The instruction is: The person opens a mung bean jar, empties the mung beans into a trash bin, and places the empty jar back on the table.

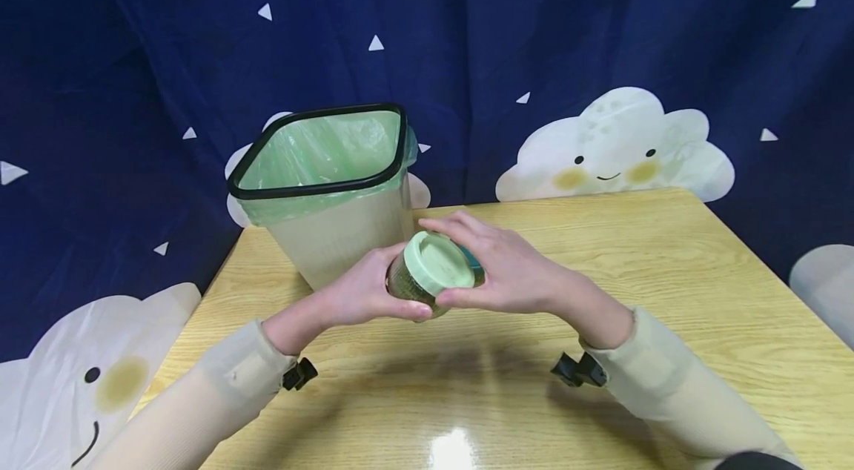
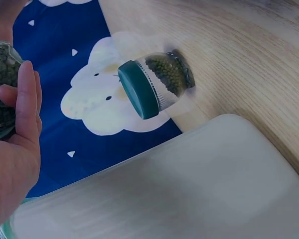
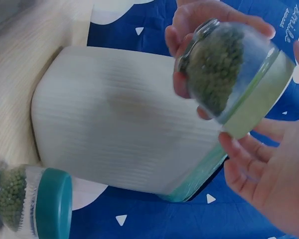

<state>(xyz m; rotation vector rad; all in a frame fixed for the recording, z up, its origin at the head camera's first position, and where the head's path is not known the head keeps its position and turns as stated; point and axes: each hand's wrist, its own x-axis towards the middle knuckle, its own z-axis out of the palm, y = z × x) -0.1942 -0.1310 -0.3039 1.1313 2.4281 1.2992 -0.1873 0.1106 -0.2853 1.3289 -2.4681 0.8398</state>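
Observation:
My left hand [image 1: 365, 288] is wrapped round the body of a clear glass jar [image 3: 217, 64] partly filled with small green pellets or beans. The jar is held up over the table, tilted, its pale green lid [image 1: 437, 262] facing me in the head view. On that lid my right hand [image 1: 510, 266] has its thumb and fingers at the rim, pinching it from the side. Behind the hands, a second jar [image 2: 167, 74] stands on the table with similar green contents and a teal lid [image 2: 139, 89]; in the head view it is mostly hidden.
A whitish bin [image 1: 340, 233] with a black rim and pale green liner stands at the table's back left, close beyond my left hand. The wooden table [image 1: 634, 262] stretches to the right. A dark blue curtain [image 1: 440, 3] with clouds and triangles hangs behind.

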